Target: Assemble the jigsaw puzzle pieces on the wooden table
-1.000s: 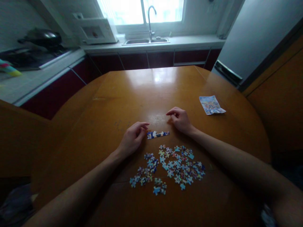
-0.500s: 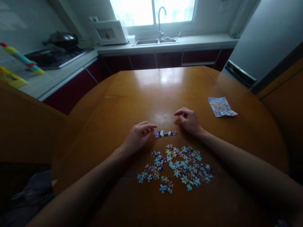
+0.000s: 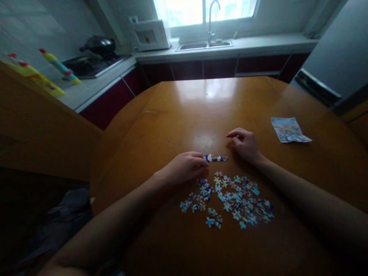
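A short strip of joined puzzle pieces (image 3: 216, 158) lies on the round wooden table (image 3: 201, 107). My left hand (image 3: 184, 168) rests on the table with its fingers curled together, the fingertips pressed on the strip's left end. My right hand (image 3: 245, 144) lies just right of the strip, loosely curled with the index finger pointing left; I cannot see anything in it. Several loose puzzle pieces (image 3: 230, 199) are scattered in a heap in front of the strip, between my forearms.
A printed leaflet (image 3: 289, 129) lies on the table at the right. Behind the table runs a kitchen counter with a sink and tap (image 3: 211, 23), a microwave (image 3: 149, 35), a stove with a pot (image 3: 99, 45) and spray bottles (image 3: 59, 67) at left.
My left hand has slid right and its fingertips now cover the strip's left end. My right hand keeps its place by the strip. The camera has turned left.
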Tool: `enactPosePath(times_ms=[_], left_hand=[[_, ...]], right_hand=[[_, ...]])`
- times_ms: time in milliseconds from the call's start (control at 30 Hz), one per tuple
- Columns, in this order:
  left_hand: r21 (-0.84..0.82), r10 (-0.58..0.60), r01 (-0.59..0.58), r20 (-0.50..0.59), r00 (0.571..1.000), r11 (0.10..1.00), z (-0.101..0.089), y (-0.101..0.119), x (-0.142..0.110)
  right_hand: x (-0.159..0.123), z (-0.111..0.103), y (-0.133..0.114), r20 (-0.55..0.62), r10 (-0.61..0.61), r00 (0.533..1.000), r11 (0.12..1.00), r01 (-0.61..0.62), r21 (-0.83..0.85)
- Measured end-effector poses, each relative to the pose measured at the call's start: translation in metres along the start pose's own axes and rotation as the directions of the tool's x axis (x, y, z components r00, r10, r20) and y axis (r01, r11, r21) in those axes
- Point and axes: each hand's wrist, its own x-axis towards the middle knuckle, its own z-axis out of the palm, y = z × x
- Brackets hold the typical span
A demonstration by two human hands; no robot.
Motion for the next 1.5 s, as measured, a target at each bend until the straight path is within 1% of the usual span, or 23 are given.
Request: enactPosePath(times_ms=[133, 300, 433, 633, 733, 867, 1000, 1033, 1100, 1167, 1233, 1333, 1433, 1500], left_hand=[[0.021, 0.041, -0.043, 0.069, 0.997, 0.999, 0.001, 0.0, -0.001], [0.033, 0.1, -0.106, 0.151, 0.983, 0.994, -0.008, 0.006, -0.004], [0.003, 0.14, -0.143, 0.205, 0.969, 0.99, -0.011, 0.007, -0.005], [-0.083, 0.137, -0.122, 0.211, 0.968, 0.989, -0.01, 0.009, -0.006], [-0.112, 0.166, -0.146, 0.195, 0.967, 0.983, -0.011, 0.014, -0.006], [-0.099, 0.203, -0.184, 0.23, 0.952, 0.978, -0.012, 0.019, -0.005], [-0.102, 0.22, -0.201, 0.238, 0.946, 0.974, -0.011, 0.027, -0.006], [-0.112, 0.232, -0.21, 0.246, 0.941, 0.971, -0.011, 0.031, -0.006], [-0.127, 0.281, -0.255, 0.28, 0.918, 0.959, -0.009, 0.039, -0.008], [-0.128, 0.344, -0.32, 0.319, 0.883, 0.939, -0.005, 0.048, -0.01], [-0.103, 0.39, -0.378, 0.345, 0.854, 0.92, -0.001, 0.055, -0.011], [-0.037, 0.416, -0.438, 0.393, 0.82, 0.898, 0.006, 0.061, -0.012], [0.002, 0.416, -0.462, 0.43, 0.801, 0.887, 0.011, 0.062, -0.012], [0.014, 0.418, -0.467, 0.422, 0.805, 0.884, 0.015, 0.062, -0.014]], right_hand=[[-0.001, 0.0, 0.001, -0.003, -0.003, 1.0, 1.0, 0.003, -0.001], [-0.001, 0.0, 0.001, -0.003, -0.01, 1.0, 1.0, 0.01, 0.006], [-0.001, 0.0, 0.0, -0.005, -0.001, 1.0, 1.0, 0.001, 0.007], [-0.001, 0.0, 0.001, 0.002, -0.004, 1.0, 1.0, 0.004, 0.001], [0.0, 0.0, 0.002, 0.0, -0.007, 1.0, 1.0, 0.007, 0.011], [0.0, 0.0, 0.001, -0.001, -0.01, 1.0, 1.0, 0.01, 0.003], [0.0, 0.0, 0.0, 0.002, -0.004, 1.0, 1.0, 0.004, -0.008], [0.0, 0.0, 0.0, 0.0, -0.003, 1.0, 1.0, 0.003, -0.009], [0.0, 0.0, 0.0, -0.002, 0.001, 1.0, 1.0, -0.001, -0.008], [0.0, 0.0, -0.001, 0.0, 0.004, 1.0, 1.0, -0.004, -0.008], [0.0, 0.0, -0.001, 0.001, 0.008, 1.0, 1.0, -0.008, -0.008], [0.0, 0.0, -0.001, 0.0, 0.004, 1.0, 1.0, -0.004, -0.002], [0.0, 0.0, -0.001, 0.001, -0.002, 1.0, 1.0, 0.002, 0.001], [0.0, 0.0, -0.001, 0.002, 0.003, 1.0, 1.0, -0.003, 0.0]])
